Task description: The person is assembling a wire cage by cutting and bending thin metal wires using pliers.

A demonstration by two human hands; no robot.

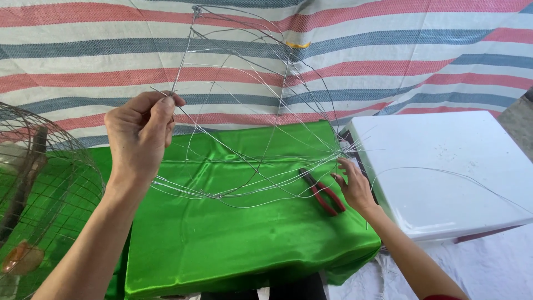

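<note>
Left hand (pixel 141 133), left-centre of frame, raised w/ thumb and fingers pinched on one thin strand of a wire frame (pixel 250 111). Right hand (pixel 352 186), right of centre, lower, fingers part-spread, tips at the spot where many wires bunch together; probably gripping that knot, but too fine to tell for sure. Frame itself: loose cage of silvery wire, spanning centre of frame from top edge down to the green cloth (pixel 233 239), held up between both hands, lower loops near or touching the cloth. Red-handled pliers (pixel 325 194) lying on the cloth just left of the right hand, touching nothing else. White table (pixel 444 166) at right, butted against the cloth-covered surface; one stray wire arcing over it. Round wire cage (pixel 39 200) at far left edge. Striped tarp (pixel 388 50) across background.
</note>
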